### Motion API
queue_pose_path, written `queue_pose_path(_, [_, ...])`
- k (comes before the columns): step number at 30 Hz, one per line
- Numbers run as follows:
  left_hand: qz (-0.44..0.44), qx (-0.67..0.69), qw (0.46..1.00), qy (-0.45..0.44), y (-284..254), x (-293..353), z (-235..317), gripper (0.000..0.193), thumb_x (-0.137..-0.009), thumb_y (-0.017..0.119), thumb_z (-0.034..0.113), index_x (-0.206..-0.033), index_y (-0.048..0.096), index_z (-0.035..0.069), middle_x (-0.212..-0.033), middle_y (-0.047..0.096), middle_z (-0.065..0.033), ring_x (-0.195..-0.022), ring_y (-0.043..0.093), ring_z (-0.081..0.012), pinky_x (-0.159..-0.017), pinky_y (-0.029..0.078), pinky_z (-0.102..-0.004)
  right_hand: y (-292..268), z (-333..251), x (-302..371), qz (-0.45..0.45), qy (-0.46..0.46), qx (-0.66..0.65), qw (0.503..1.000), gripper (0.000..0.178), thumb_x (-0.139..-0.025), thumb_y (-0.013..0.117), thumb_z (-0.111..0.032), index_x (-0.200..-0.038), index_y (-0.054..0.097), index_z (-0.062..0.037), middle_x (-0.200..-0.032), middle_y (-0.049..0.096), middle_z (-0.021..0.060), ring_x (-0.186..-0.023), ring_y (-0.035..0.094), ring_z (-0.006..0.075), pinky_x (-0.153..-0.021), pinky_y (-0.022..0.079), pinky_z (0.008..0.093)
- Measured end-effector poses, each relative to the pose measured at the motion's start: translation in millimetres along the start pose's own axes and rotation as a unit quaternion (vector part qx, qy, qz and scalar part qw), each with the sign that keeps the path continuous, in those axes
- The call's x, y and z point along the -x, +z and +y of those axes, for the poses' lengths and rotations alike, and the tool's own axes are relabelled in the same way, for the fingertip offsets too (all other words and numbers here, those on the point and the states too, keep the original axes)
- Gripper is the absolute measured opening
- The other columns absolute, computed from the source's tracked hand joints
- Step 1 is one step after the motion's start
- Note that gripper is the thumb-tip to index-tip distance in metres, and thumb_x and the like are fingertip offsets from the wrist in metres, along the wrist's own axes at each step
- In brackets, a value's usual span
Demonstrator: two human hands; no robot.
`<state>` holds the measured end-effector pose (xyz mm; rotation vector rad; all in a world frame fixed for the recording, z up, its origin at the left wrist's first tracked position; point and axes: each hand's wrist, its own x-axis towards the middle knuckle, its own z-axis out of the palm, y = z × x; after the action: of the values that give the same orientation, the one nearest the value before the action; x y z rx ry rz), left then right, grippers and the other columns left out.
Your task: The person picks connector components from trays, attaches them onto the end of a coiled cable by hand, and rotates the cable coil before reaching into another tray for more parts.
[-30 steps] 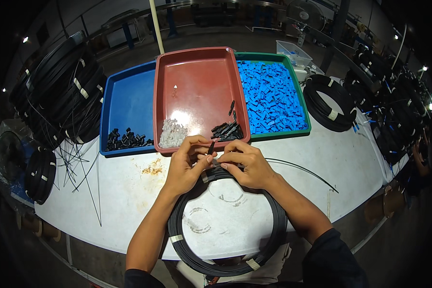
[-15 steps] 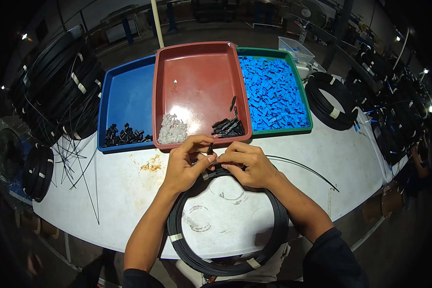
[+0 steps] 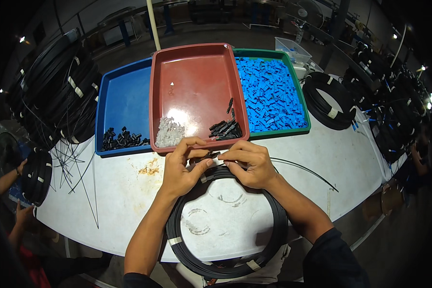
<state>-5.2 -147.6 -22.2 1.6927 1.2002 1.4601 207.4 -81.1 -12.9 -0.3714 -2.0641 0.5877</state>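
Note:
My left hand [image 3: 182, 168] pinches a small black connector part [image 3: 210, 156] between its fingers, just beyond the near edge of the red tray. Facing it, my right hand [image 3: 250, 165] is closed with thumb and forefinger together at the part's right end. A small pale bit shows at those fingertips, too small to name. Below both hands lies a coil of black cable [image 3: 279, 221], bound with pale tape and overhanging the table's front edge. One loose cable length [image 3: 307, 173] curves out to the right from behind my right hand.
The red tray [image 3: 197, 50] holds clear pieces [image 3: 170, 132] and black connector parts [image 3: 225, 129]. A blue tray [image 3: 125, 103] holds small black pieces; a green tray [image 3: 302, 108] holds blue clips. Cable coils [image 3: 329, 101] flank the table. At left, another person's hands [image 3: 21, 213] hold a small coil [image 3: 37, 175].
The black part in my left fingers has tipped from upright to nearly flat. Another person's arms have come in at the left, at the small coil.

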Motion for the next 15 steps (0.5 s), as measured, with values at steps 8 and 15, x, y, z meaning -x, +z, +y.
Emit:
queue_pose_path(8, [0.043, -0.053, 0.997, 0.047, 2, 0, 2, 0.02, -0.084, 0.077, 0.002, -0.101, 0.069, -0.001, -0.089, 0.073, -0.0083, -0.081, 0.069, -0.0123, -0.075, 0.054, -0.0256, 2, 1, -2, 0.064, 0.043, -0.024, 0.997, 0.014, -0.08, 0.072, 0.004, -0.093, 0.075, -0.0021, -0.081, 0.069, 0.007, -0.056, 0.055, 0.0112, -0.049, 0.041, 0.0258])
queue_pose_path(15, [0.033, -0.114, 0.988, 0.098, 2, -2, 5, 0.019, -0.08, 0.078, 0.001, -0.098, 0.072, 0.0, -0.087, 0.073, -0.0105, -0.073, 0.068, -0.0183, -0.066, 0.052, -0.029, 1, 2, -2, 0.037, 0.108, -0.061, 0.992, 0.009, -0.081, 0.077, -0.001, -0.09, 0.076, -0.0011, -0.079, 0.069, 0.007, -0.056, 0.053, 0.0097, -0.05, 0.039, 0.0253])
